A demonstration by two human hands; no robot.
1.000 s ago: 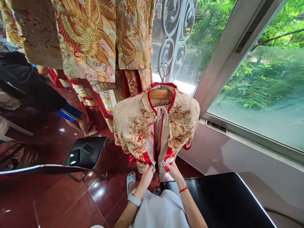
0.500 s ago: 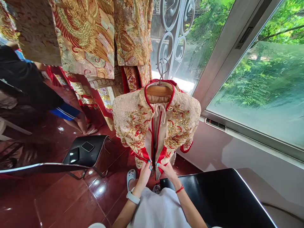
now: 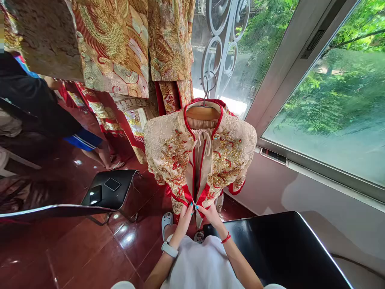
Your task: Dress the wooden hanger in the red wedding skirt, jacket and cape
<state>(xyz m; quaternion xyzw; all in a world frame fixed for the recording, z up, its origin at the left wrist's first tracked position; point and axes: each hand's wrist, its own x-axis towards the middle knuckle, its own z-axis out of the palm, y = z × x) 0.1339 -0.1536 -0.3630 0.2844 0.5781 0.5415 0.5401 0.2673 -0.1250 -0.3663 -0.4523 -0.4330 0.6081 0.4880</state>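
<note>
A cream jacket [image 3: 174, 148] with gold and red embroidery and red trim hangs on a wooden hanger [image 3: 203, 113] from a white scrolled window grille [image 3: 221, 44]. My left hand [image 3: 185, 218] pinches the left front edge at the jacket's bottom hem. My right hand [image 3: 210, 214] pinches the right front edge there. The two edges meet between my fingertips at a small fastening. My left wrist wears a white watch, my right a red string.
Gold brocade garments [image 3: 114, 48] hang at upper left. A black chair [image 3: 110, 192] holding two phones stands on the red tiled floor at left. A black surface [image 3: 285, 249] lies at lower right. Another person [image 3: 36, 108] is at far left.
My hands have brought the two front edges at the hem together; a second ago they were slightly apart. The view has shifted slightly.
</note>
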